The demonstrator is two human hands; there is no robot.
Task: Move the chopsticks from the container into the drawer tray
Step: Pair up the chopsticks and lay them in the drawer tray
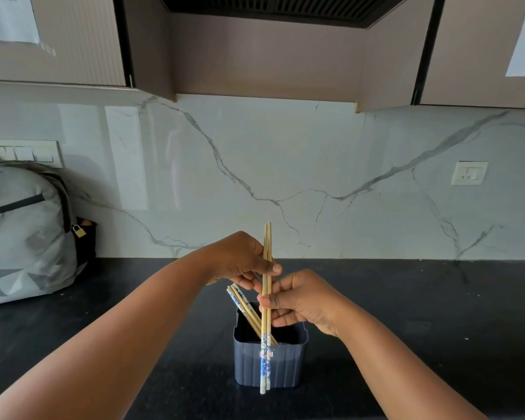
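— Pair of chopsticks (266,301) upright in front of the dark blue ribbed container (270,359), long axis near vertical, bare wooden tips up, blue-and-white patterned ends down.

— Out of the container, then?

— Looks lifted clear, patterned ends hanging over the front wall, though hard to say for sure from this angle whether just outside it or only in front of it.

— Held how?

— Pinched by both. Left hand (240,262) higher on the shafts, thumb pressed across them. Right hand (300,301) lower, fingers curled closed around the same pair just above the rim.

— Anything left inside?

— Yes, more chopsticks (243,307) leaning to the left inside the container, patterned ends up, close under the left hand. Count unclear.

— Drawer tray?

— Not in view. Only black countertop (422,313), marble backsplash (315,177), grey backpack (22,231) at far left.

— So the next move turns on what?

— Probably on turning that vertical pair toward horizontal for a tray. Right hand's grip nearer the middle of the shafts, so likely the better one to carry; left free then for the leaning ones right beneath it.
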